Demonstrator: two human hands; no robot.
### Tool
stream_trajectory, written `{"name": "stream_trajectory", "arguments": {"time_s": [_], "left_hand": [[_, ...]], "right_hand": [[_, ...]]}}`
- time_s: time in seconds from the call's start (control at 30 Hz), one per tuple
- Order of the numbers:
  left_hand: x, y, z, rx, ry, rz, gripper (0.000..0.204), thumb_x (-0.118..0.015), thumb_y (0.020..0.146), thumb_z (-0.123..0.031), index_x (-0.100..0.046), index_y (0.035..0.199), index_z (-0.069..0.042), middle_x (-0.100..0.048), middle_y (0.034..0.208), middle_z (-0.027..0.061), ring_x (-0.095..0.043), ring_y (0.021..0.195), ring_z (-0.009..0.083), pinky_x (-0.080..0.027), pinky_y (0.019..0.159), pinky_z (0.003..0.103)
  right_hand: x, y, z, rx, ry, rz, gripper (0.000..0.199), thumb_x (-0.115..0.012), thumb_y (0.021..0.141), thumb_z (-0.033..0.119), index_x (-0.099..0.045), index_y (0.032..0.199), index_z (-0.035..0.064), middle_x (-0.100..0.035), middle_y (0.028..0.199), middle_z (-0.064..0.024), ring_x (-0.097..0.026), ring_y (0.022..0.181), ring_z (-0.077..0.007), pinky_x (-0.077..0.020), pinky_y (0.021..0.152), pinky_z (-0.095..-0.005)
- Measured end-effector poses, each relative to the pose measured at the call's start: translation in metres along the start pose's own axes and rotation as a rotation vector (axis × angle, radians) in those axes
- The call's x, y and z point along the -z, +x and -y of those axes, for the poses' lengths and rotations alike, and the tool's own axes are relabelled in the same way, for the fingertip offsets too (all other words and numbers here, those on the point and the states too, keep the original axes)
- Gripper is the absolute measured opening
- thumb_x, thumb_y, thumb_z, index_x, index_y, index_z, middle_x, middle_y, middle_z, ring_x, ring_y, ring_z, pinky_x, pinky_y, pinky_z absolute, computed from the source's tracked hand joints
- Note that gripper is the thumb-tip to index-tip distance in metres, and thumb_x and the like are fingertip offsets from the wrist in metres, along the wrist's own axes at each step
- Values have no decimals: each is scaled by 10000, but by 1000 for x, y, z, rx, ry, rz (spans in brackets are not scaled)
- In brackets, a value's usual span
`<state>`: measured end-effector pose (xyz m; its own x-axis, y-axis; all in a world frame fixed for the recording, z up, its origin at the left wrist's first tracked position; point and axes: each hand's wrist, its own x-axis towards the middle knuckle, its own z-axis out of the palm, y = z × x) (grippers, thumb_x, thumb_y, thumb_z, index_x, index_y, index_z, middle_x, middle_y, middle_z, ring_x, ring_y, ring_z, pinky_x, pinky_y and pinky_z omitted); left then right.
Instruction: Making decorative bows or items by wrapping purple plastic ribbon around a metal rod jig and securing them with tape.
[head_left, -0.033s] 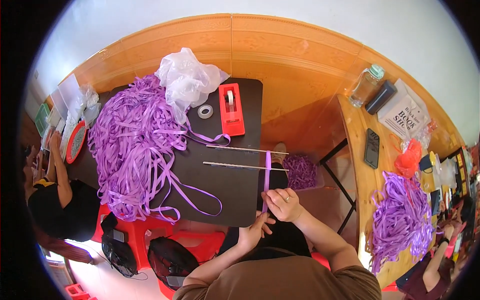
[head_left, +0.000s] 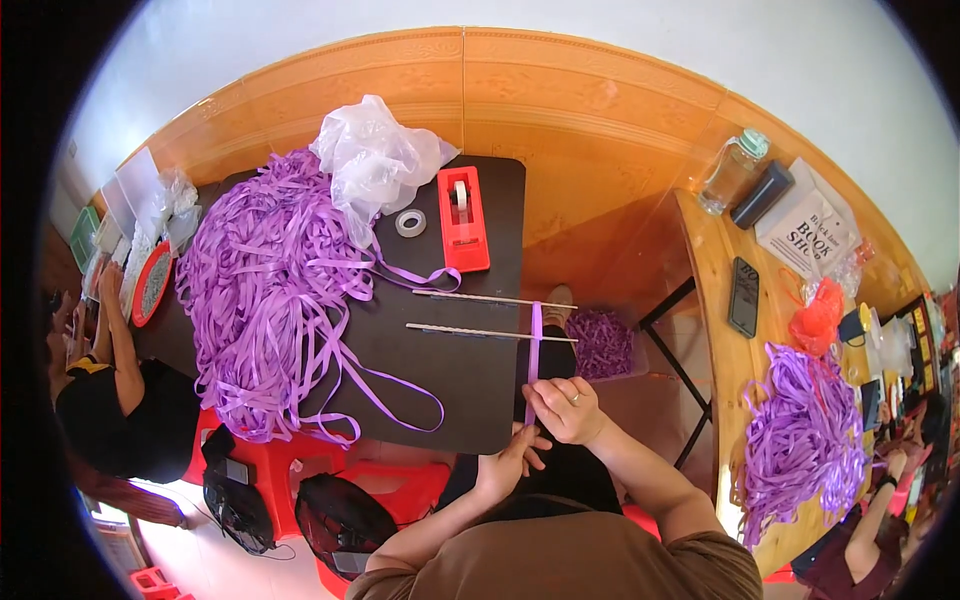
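Observation:
A purple ribbon strip (head_left: 534, 365) runs from two thin metal rods down to my hands, just off the table's right edge. It crosses the far rod (head_left: 490, 297) and the near rod (head_left: 470, 330), whose ends jut past that edge. My right hand (head_left: 566, 408), with a ring on one finger, is closed on the strip. Lower down, my left hand (head_left: 510, 464) pinches its near end between thumb and fingers. A big tangled heap of purple ribbon (head_left: 265, 290) covers the table's left part, with loose loops trailing toward the rods.
On the dark table (head_left: 470, 400) lie a red tape dispenser (head_left: 463, 240), a tape roll (head_left: 410, 223) and a crumpled plastic bag (head_left: 375, 160). A bin of purple scraps (head_left: 600, 345) stands below. The right wooden table (head_left: 715, 290) holds more ribbon (head_left: 800, 440), a phone (head_left: 743, 297) and a bottle (head_left: 733, 172). Other people sit at both sides.

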<state>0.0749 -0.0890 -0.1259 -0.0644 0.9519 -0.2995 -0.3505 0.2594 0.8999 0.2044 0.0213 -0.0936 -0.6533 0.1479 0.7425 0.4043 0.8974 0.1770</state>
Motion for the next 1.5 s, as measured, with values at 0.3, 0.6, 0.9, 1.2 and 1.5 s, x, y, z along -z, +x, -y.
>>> {"name": "stream_trajectory", "arguments": {"time_s": [0.3,0.6,0.9,1.2,1.5], "left_hand": [[9,1,-2,196,-227,158,278,-409,1004,-234,-551,932,-6,-653,756,136,-562,467,137,-370,370,191],[13,-2,-3,182,-176,192,322,-386,1012,-283,-521,847,-42,-616,691,98,-549,452,129,-353,364,186],[22,5,0,229,-192,235,315,-390,1013,-280,-536,853,-51,-593,697,59,-571,543,124,-403,450,209],[-8,30,21,-13,-191,146,235,-436,992,-208,-530,1126,-40,-606,865,45,-590,692,113,-446,587,209],[-42,89,-8,-129,-223,-53,317,-460,984,-241,-500,1233,-49,-619,1035,57,-589,806,114,-437,672,231]], "right_hand": [[6,-2,5,37,42,-23,280,-638,635,162,-666,866,6,-611,916,-84,-569,795,-183,-395,590,-258],[6,-7,11,105,107,-37,253,-632,640,159,-668,849,22,-621,926,-95,-564,845,-201,-404,603,-273],[20,5,11,91,90,-22,266,-631,662,143,-667,877,-11,-628,950,-110,-569,830,-195,-397,584,-249],[43,46,-5,16,159,-45,305,-663,639,98,-647,913,-34,-634,911,-127,-575,688,-196,-378,543,-279],[10,104,-105,-521,725,-21,125,-581,776,-55,-637,883,-26,-610,794,-122,-575,691,-223,-445,626,-292]]}}
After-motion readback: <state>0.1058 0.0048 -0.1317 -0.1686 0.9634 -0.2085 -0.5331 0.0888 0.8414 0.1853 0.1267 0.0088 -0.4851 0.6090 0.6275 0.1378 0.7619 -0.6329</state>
